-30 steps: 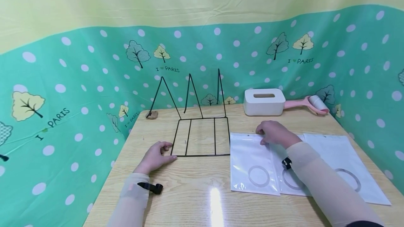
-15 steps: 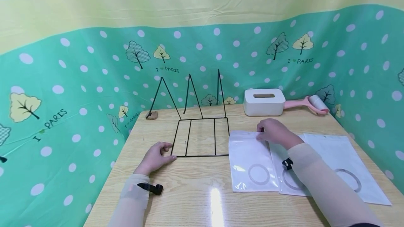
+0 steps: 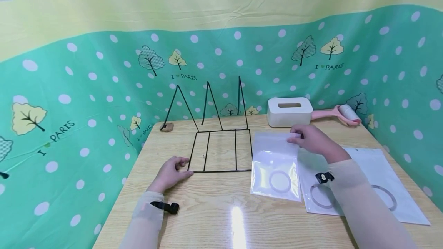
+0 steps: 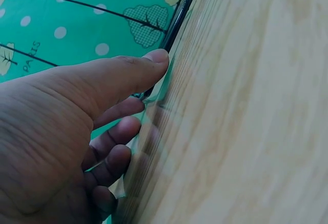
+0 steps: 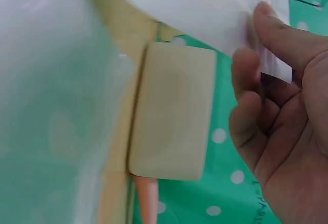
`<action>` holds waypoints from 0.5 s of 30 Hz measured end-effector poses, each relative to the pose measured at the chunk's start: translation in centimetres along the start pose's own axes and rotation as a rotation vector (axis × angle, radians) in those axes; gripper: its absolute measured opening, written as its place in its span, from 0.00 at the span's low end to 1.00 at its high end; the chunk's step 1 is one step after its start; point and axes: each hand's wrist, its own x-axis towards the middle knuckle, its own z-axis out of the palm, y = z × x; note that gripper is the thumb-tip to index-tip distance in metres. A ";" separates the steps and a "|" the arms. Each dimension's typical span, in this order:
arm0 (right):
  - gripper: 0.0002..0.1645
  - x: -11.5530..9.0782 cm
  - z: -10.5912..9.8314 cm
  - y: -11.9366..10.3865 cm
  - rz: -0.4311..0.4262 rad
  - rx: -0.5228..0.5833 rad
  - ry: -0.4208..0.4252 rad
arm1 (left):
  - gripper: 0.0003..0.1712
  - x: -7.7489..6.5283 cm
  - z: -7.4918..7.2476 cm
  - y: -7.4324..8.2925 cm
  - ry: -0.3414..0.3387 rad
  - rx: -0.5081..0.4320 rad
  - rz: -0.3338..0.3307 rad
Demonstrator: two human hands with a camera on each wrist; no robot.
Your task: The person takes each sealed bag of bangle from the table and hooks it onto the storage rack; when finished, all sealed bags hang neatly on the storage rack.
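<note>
My left hand holds the near left corner of a black wire rack, which has upright pointed loops at its back. In the left wrist view the thumb lies on the black wire, with the fingertips beneath. My right hand pinches the top right corner of a small white zip bag printed with a grey ring. That bag's upper part tilts up beside the rack's right side. Thumb and fingers grip its edge in the right wrist view. Under my right forearm lie two more white bags, a middle one and a larger one.
At the back stands a white tissue box, with a pink-handled lint roller right of it. A small brown lump lies by the rack's far left foot. Patterned green cloth encloses the wooden table.
My right hand has lifted the small bag off the neighbouring bag's edge, moving it away from me and tilting its top up. My left hand stays at the rack's corner.
</note>
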 end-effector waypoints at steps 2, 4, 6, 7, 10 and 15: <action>0.06 -0.3 -0.6 -0.3 -0.005 0.012 0.022 | 0.30 0.0 0.0 -0.1 0.002 -0.005 0.003; 0.06 -0.5 -1.0 -0.5 -0.006 0.018 0.038 | 0.30 0.0 0.0 -0.3 0.003 -0.010 0.008; 0.08 -0.8 -1.5 -0.7 0.001 0.033 0.049 | 0.30 0.0 0.0 -0.4 0.004 -0.013 0.011; 0.09 -0.9 -1.7 -0.8 0.007 0.044 0.050 | 0.30 -0.1 0.0 -0.6 0.005 -0.011 0.012; 0.12 -1.4 -2.2 -1.2 0.017 0.065 0.061 | 0.29 -0.2 0.0 -0.8 0.008 -0.012 0.018; 0.13 -2.3 -3.0 -2.0 -0.020 0.086 0.097 | 0.29 -0.2 -0.1 -0.8 0.008 -0.012 0.035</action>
